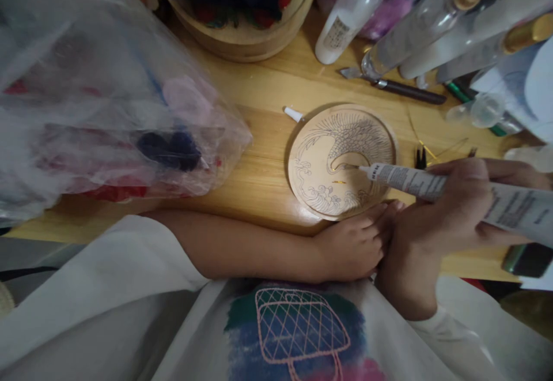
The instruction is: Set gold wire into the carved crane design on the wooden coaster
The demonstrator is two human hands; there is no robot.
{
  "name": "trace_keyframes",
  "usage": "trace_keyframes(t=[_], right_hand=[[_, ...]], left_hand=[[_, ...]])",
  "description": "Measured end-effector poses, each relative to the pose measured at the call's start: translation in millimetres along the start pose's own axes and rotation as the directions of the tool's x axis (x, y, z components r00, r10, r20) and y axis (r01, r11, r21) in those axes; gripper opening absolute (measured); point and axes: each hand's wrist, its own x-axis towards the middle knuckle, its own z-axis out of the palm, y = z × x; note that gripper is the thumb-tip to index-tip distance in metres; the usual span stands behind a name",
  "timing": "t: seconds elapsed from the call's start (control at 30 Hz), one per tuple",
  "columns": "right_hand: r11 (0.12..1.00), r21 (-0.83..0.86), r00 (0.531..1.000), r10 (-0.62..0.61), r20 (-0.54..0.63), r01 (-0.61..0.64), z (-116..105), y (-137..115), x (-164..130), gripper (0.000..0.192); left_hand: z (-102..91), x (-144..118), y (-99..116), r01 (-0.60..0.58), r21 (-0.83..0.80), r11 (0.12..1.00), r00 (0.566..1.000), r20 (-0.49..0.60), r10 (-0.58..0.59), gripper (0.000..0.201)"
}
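My right hand [458, 208] is closed around a white printed glue tube [408, 180]. Its thin nozzle points left, over a round wooden plaque [309, 188] that lies on the table. Line drawing of feathers or scales and waves covers the plaque's face, and the nozzle tip is at a curved outline near the middle. Short gold-coloured pieces [339, 182] lie on the drawing. At the plaque's near edge rests my left hand [356, 245], its fingers bent and together beside my right wrist. What those fingers hold, if anything, is hidden. A small white cap [292, 114] lies by the plaque's upper left.
A filled clear plastic bag [207, 156] takes up the left side. Behind stands a round wooden box [242, 46] with dark cloth in it. Several bottles [395, 41], a dark-handled craft knife [406, 90] and black-tipped tweezers [421, 156] lie toward the right. A dark object [527, 260] sits at the right edge.
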Motion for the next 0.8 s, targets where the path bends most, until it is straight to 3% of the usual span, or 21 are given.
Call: trace_keyframes(t=[0.23,0.8], right_hand=[[0.999,-0.024,0.999,0.036,0.011,-0.036,1.2,-1.7,-0.7,0.027],[1.000,0.019,0.996,0.003,0.094,-0.005,-0.6,-8.3,0.6,0.029]], left_hand=[[3.0,-0.4,0.3,0.009,-0.030,0.999,0.997,-0.077,-0.012,0.044],[6.5,-0.9,1.1,-0.016,-0.069,0.997,1.000,-0.027,0.014,0.044]])
